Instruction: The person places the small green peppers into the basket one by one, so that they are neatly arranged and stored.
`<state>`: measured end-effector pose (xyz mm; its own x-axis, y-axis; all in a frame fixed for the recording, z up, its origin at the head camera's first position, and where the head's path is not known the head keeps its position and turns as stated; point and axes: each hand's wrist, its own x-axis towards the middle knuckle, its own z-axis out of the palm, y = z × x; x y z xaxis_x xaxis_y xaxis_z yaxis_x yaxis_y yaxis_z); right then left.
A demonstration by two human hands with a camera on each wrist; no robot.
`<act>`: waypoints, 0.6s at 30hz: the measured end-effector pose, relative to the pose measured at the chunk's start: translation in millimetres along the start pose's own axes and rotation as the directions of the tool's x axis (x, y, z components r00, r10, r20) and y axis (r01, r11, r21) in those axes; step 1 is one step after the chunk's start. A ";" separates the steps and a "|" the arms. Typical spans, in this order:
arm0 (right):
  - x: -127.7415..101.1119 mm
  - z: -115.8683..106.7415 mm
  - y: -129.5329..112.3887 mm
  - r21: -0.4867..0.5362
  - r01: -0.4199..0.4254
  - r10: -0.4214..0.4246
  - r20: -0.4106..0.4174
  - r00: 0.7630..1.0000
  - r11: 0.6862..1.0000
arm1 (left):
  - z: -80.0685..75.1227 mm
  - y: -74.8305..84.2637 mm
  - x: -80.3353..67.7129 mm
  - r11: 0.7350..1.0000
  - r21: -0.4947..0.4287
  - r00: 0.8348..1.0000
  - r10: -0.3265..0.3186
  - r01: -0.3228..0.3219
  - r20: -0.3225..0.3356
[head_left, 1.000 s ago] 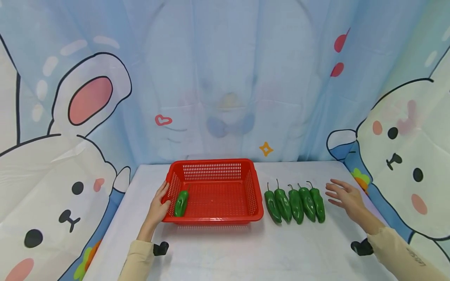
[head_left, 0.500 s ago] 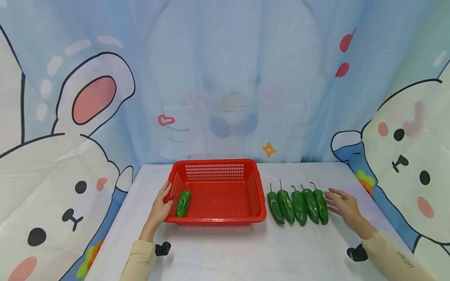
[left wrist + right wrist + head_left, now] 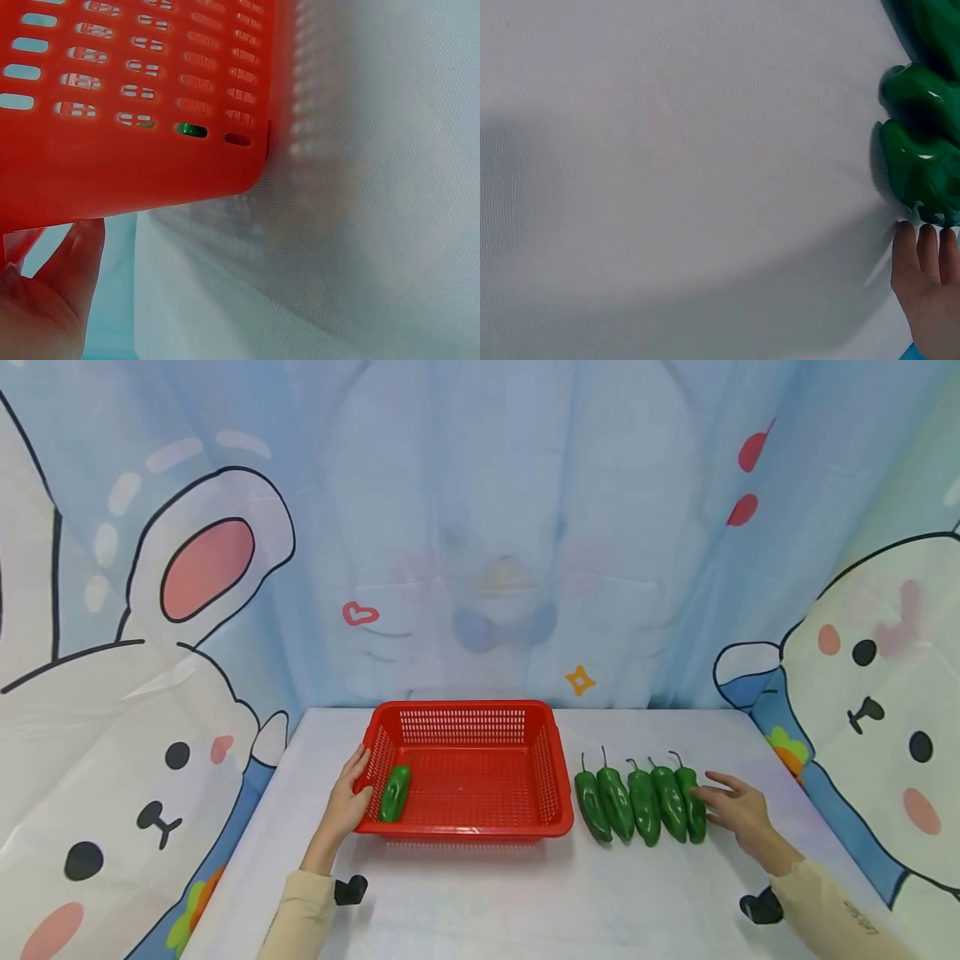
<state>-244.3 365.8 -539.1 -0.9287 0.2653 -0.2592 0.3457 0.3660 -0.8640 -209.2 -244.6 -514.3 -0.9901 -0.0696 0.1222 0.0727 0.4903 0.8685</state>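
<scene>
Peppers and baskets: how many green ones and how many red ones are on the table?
Green peppers: 6, with 1 in the basket and 5 in a row on the table at
Red basket: 1
Total: 7 things

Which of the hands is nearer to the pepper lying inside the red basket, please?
Left. The left hand rests on the red basket wall beside that pepper; the right hand is across the table at the pepper row.
</scene>
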 end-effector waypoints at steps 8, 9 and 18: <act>0.5 3.5 2.5 -0.003 -0.007 0.007 -0.013 1.000 1.000 | -0.2 -1.4 0.5 0.999 -0.001 0.998 0.054 -0.054 -0.015; 0.6 3.7 2.3 -0.004 -0.007 0.007 -0.011 1.000 1.000 | -0.4 -1.7 0.5 0.998 -0.001 0.998 0.063 -0.063 -0.017; 3.5 8.0 1.5 0.005 -0.017 0.017 -0.015 1.000 1.000 | -1.6 -3.3 0.6 0.998 -0.021 0.998 0.054 -0.054 -0.011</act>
<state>-248.1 360.1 -544.8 -0.9205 0.2851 -0.2672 0.3607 0.3571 -0.8616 -209.9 -247.7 -516.3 -0.9834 -0.0522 0.1739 0.1288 0.4748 0.8706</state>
